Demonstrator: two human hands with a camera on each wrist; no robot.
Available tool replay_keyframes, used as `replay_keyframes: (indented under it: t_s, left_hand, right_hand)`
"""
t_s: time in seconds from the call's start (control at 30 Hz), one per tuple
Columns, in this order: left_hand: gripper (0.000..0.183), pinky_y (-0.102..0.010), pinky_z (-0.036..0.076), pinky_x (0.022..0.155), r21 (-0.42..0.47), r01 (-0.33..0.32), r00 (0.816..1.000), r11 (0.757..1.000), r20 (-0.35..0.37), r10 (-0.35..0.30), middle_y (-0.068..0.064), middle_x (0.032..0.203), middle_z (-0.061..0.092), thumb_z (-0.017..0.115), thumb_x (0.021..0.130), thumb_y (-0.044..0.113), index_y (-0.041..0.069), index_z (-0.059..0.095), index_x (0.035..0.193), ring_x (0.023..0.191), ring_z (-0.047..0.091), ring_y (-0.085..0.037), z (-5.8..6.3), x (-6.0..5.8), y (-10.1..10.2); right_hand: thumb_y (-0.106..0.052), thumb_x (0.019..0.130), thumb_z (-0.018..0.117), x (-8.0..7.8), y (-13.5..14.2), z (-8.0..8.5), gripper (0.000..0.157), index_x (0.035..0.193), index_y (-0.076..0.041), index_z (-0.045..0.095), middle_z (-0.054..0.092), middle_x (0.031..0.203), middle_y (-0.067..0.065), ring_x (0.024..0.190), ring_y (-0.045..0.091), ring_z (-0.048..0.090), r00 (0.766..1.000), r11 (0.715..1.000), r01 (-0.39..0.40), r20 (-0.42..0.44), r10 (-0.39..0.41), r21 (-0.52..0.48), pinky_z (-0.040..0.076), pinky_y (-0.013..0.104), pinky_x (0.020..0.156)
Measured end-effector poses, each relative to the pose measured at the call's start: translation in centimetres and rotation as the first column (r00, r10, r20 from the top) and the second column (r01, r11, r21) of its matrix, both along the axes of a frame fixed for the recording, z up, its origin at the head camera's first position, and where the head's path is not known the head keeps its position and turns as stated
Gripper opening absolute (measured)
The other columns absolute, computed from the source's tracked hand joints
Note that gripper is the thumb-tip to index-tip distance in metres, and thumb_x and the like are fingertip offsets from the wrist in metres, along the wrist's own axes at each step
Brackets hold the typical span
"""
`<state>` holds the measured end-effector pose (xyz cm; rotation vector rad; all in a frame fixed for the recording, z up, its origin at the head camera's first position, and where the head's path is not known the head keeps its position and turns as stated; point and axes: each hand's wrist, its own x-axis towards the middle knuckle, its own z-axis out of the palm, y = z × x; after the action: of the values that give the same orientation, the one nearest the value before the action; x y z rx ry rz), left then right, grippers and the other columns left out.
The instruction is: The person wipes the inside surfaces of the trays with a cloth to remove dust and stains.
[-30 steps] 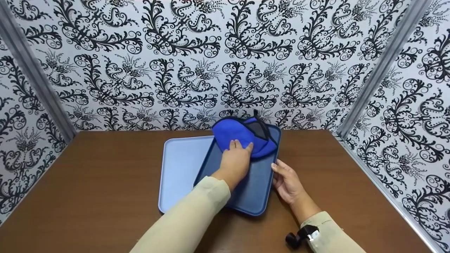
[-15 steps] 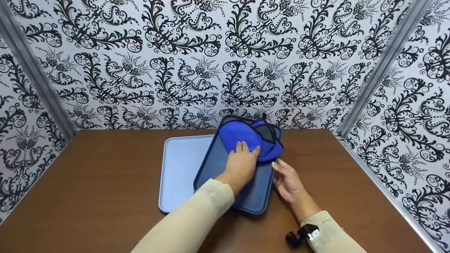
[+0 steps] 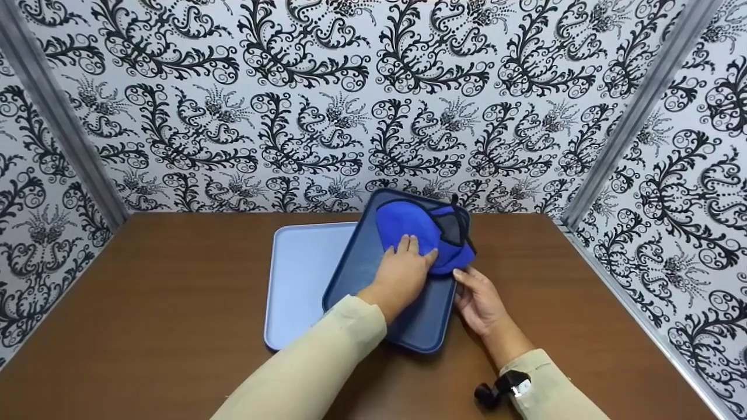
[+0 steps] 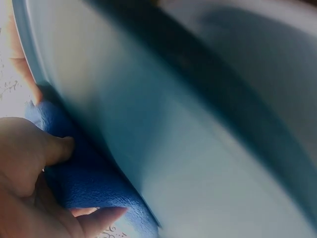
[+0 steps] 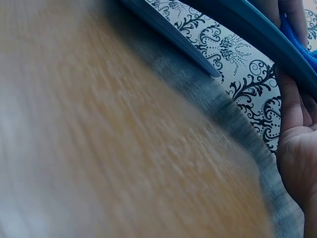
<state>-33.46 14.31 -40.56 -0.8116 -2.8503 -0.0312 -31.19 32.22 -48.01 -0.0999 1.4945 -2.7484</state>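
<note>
We list: 1 blue cloth (image 3: pixel 425 230) on 1 dark blue tray (image 3: pixel 429 321).
Nearest, 2 pale sleeves (image 3: pixel 303 367), the right bearing a black wrist device (image 3: pixel 502 389); next, the right hand (image 3: pixel 481 306), gripping the dark blue tray's right edge, thumb uppermost. To the left we count 1 light blue tray (image 3: pixel 300 280) on the brown table (image 3: pixel 175 303), partly overlapped by the dark one. Beyond, apart from its fellow, the left hand (image 3: pixel 401 274) presses spread fingers on the cloth, black-edged, grey-panelled, over the far half and past the right rim. Farthest: black-and-white patterned wall (image 3: pixel 315 87).
</note>
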Motion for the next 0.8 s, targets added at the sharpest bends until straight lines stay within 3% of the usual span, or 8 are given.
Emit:
replay_keyframes:
  t_s: [0.3, 0.53, 0.8]
  left_hand:
    - [0.051, -0.043, 0.04, 0.122, 0.0, 0.032, 0.999, 0.999, -0.028, -0.032, -0.015, 0.162, 0.045, 0.043, 0.106, 0.014, 0.036, 0.055, 0.151, 0.152, 0.042, -0.03, -0.3, -0.5, -1.6]
    - [0.053, -0.044, 0.033, 0.127, -0.004, 0.022, 1.0, 1.0, 0.005, -0.022, -0.017, 0.165, 0.039, 0.042, 0.107, 0.01, 0.034, 0.051, 0.154, 0.155, 0.036, -0.032, -0.2, -1.1, -2.8]
    - [0.053, -0.045, 0.036, 0.125, 0.02, -0.006, 1.0, 1.0, -0.009, 0.006, -0.02, 0.162, 0.043, 0.043, 0.106, 0.008, 0.03, 0.053, 0.153, 0.153, 0.04, -0.035, -0.6, -1.6, -3.8]
  right_hand:
    - [0.001, 0.105, 0.042, 0.0, -0.1, 0.0, 0.032, 0.119, -0.013, 0.067, 0.079, 0.105, 0.002, 0.092, 0.014, 0.077, 1.0, 1.0, -0.013, -0.005, 0.013, 0.001, 0.062, 0.028, 0.081]
    - [0.001, 0.106, 0.042, -0.1, -0.1, 0.1, 0.027, 0.112, -0.012, 0.065, 0.078, 0.099, -0.001, 0.09, 0.012, 0.076, 1.0, 1.0, -0.007, -0.005, 0.007, -0.005, 0.062, 0.026, 0.079]
    - [-0.001, 0.107, 0.042, -0.1, 0.0, -0.1, 0.029, 0.115, -0.012, 0.067, 0.078, 0.097, -0.001, 0.087, 0.01, 0.075, 1.0, 1.0, -0.001, -0.008, 0.001, -0.006, 0.061, 0.025, 0.077]
